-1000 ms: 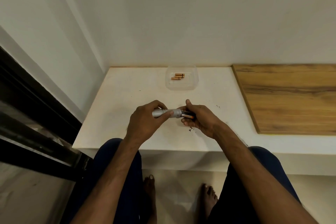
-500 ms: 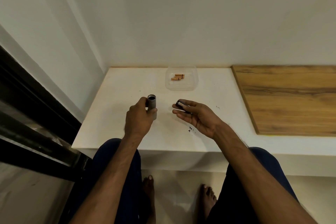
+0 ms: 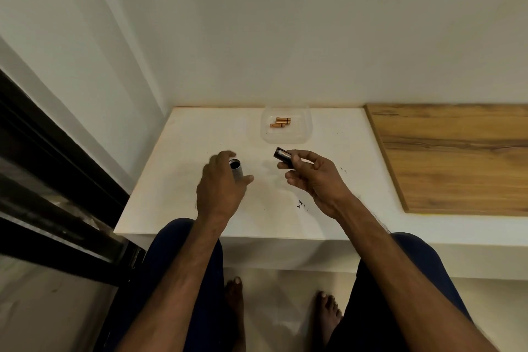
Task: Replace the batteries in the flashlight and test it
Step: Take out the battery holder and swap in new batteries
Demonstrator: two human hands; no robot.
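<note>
flashlight lying in two parts over the white table (image 3: pixel 177 180)
left hand (image 3: pixel 221 186) is gripping the silver metal tube (image 3: pixel 237 170); right hand (image 3: pixel 313 177) is pinching the dark cylindrical battery holder (image 3: pixel 283 156), grip clenched.

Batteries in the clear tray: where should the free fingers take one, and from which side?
Judging by pose: the copper batteries lie flat, side by side, in the shallow clear tray. Come straight down from above and pinch the near one mid-body across its width; the open top leaves room.
</note>
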